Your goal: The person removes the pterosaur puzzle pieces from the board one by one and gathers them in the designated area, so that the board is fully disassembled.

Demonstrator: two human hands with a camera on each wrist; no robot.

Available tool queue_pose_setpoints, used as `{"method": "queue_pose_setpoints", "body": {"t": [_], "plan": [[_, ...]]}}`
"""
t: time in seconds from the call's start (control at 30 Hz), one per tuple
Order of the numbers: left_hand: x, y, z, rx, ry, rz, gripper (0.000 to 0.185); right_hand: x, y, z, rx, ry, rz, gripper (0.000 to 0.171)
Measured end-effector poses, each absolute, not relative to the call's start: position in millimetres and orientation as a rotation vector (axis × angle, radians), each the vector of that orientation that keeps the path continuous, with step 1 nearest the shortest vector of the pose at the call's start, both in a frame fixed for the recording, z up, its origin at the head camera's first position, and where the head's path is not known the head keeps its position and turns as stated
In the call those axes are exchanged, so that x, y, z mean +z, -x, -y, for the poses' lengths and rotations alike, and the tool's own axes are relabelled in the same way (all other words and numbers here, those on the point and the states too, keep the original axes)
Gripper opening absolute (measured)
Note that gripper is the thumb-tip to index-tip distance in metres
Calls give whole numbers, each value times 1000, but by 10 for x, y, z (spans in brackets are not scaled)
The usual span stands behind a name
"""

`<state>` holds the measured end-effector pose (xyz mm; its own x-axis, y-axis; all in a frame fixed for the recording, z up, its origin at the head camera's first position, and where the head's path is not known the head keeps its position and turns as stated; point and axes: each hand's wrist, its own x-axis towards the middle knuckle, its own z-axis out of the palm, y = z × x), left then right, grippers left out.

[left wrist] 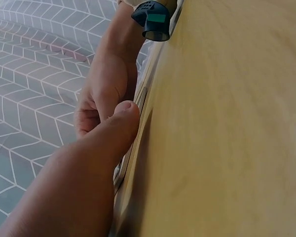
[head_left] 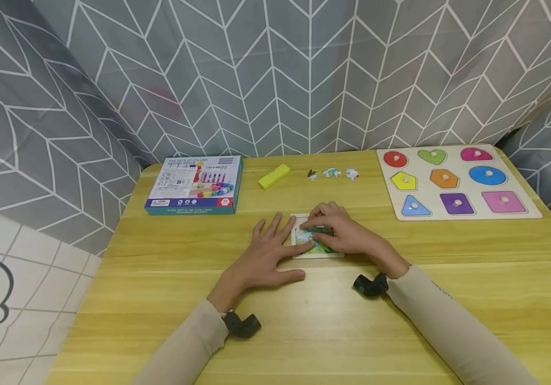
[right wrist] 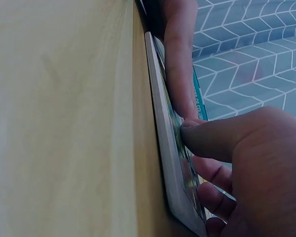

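Note:
A small jigsaw puzzle (head_left: 326, 255) in a pale frame lies flat on the table, its green and blue picture partly covered by both hands. My left hand (head_left: 266, 256) is spread at its left side, with the index fingertip on the picture and the thumb stretched out over the table. Over the puzzle's upper right part, my right hand (head_left: 340, 230) bends its fingers down. In the right wrist view, the right thumb (right wrist: 207, 136) touches the picture near the left index fingertip, and the other fingertips rest farther along. Whether they pinch a piece is hidden.
Three loose jigsaw pieces (head_left: 331, 172) lie beyond the puzzle, beside a yellow block (head_left: 274, 176). A boxed toy set (head_left: 193, 184) sits at the back left. At the back right is a shape board (head_left: 431, 198) with knobbed pieces. A patterned grey curtain (head_left: 295, 80) hangs behind the table.

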<state>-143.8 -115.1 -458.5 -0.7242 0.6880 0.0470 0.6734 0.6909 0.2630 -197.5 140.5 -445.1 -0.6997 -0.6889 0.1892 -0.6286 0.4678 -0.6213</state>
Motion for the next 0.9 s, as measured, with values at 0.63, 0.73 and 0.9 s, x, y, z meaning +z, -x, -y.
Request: {"method": "queue_pose_setpoints", "body": {"t": [0.63, 0.73, 0.9], "plan": [[-4563, 1433, 1164, 398, -1151, -2829, 61, -4437, 1993, -1395, -1100, 1110, -2568, 26], [-4564, 1437, 1160, 386, -1155, -2832, 61, -4446, 1995, -1399, -1106, 1105, -2563, 26], [-4560, 1437, 1157, 383, -1160, -2827, 62, -4455, 1995, -1403, -1105, 1101, -2567, 26]]}}
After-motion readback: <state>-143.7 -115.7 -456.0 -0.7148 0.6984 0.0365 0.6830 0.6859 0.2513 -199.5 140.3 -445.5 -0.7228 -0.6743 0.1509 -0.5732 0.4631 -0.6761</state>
